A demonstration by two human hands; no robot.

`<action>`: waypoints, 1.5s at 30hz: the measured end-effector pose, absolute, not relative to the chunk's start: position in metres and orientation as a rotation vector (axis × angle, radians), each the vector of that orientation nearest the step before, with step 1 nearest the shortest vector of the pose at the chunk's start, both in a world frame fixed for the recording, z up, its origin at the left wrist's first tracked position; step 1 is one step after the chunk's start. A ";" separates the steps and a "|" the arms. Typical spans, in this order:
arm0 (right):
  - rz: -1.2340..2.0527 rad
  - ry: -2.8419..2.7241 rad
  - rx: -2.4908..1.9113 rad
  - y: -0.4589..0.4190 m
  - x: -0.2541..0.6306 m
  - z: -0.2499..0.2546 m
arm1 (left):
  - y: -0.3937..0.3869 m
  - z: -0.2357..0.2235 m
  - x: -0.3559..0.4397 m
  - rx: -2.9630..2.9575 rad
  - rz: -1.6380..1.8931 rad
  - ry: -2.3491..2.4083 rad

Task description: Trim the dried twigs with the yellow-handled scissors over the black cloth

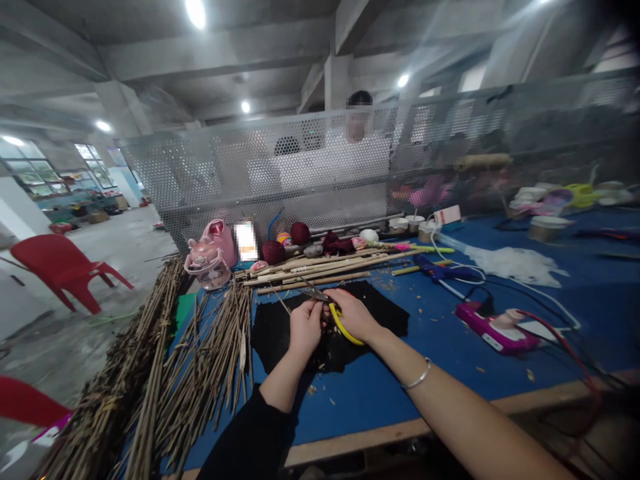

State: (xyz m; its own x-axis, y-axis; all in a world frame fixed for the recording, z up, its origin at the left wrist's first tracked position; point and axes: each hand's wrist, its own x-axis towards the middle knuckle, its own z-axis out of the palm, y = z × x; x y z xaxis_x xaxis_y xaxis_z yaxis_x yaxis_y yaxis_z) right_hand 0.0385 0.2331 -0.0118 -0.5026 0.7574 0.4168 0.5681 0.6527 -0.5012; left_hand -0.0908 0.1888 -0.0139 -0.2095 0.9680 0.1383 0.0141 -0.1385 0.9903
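Near the middle of the head view, my right hand [353, 315] is closed around scissors with yellow handles [345, 328]. Their metal blades [316, 293] point left, just above my left fingertips. My left hand [306, 327] pinches a thin twig [281, 299], whose far end sticks out up and to the left. The spot where blades and twig meet is partly hidden by my fingers. Both hands are over a black cloth [380, 320] sprinkled with small chips. Left of the cloth lies a loose spread of thin brown sticks [215, 360].
A blue table [370, 407] bears bundled sticks [125, 353] at left. Beyond my hands lie bamboo rods [310, 269], yarn balls [300, 233], a pink jug [220, 240] and a phone [247, 241]. A purple power strip [493, 328] with cables is right. A perforated screen [215, 167] separates another person.
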 end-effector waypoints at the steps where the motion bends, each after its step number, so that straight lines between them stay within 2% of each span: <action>1: 0.392 -2.254 -1.034 0.232 0.039 -0.012 | 0.189 -0.014 -0.091 1.215 1.473 1.305; 16: 0.122 -2.249 -1.127 0.233 0.036 -0.020 | 0.185 -0.019 -0.084 1.257 1.467 1.291; 45: 0.270 -2.218 -1.215 0.231 0.037 -0.018 | 0.192 -0.024 -0.093 1.328 1.513 1.347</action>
